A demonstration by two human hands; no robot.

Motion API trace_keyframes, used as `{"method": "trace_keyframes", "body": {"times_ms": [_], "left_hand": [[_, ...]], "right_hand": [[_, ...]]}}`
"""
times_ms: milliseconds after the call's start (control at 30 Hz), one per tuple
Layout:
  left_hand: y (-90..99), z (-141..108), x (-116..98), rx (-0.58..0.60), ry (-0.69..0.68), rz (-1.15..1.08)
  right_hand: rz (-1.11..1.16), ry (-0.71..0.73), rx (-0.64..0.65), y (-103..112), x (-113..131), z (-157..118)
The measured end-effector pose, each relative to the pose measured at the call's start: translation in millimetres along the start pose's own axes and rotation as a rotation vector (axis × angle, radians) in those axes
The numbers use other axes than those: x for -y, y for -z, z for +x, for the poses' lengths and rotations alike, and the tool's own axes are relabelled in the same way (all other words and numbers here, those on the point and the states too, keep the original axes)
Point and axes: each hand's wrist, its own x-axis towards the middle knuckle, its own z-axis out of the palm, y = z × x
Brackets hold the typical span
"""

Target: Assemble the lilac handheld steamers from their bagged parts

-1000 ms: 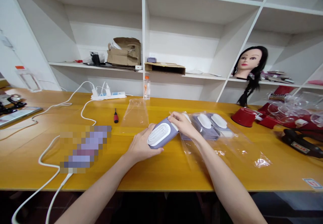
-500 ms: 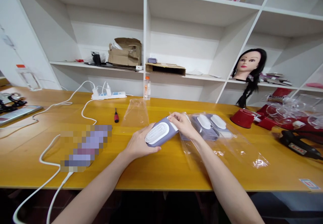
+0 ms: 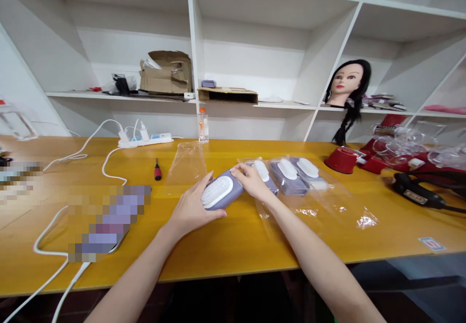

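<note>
A purple-grey device [image 3: 227,194] with a white oval bristled pad is held tilted above the wooden table. My left hand [image 3: 191,206] grips its left end, the thumb along the near edge. At its upper right end, my right hand [image 3: 249,179] has its fingers closed on it; what the fingertips touch there is too small to make out. Just right of my right hand lie similar purple-grey devices with white oval pads, one [image 3: 290,177] in the middle, in clear plastic bags.
An empty clear bag [image 3: 187,162] and a red screwdriver [image 3: 157,171] lie left of the hands. A power strip [image 3: 145,141], white cables and a pixelated object [image 3: 112,221] are further left. Red devices [image 3: 341,160] and a black tool [image 3: 418,192] stand right. Shelves [image 3: 287,105] rise behind.
The view has shifted, so most things appear further left. The white part near my right fingertips is less visible now. Both hands still hold the device.
</note>
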Motion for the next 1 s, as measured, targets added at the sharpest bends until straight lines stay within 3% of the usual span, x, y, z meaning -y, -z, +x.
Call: {"method": "trace_keyframes", "body": {"times_ms": [200, 533, 667, 1000], "left_hand": [[-2.9, 1, -8, 0.005, 0.115, 0.004], [-4.5, -1, -7, -0.076, 0.089, -0.136], [-5.5, 1, -4, -0.082, 0.044, -0.132], [-3.5, 4, -5, -0.105, 0.148, -0.085]], "right_hand": [[0.061, -0.129, -0.008, -5, -2, -1], [0.129, -0.139, -0.075, -12, 0, -4], [0.114, -0.121, -0.034, -8, -2, 0], [0.028, -0.12, 0.104, -3, -3, 2]]}}
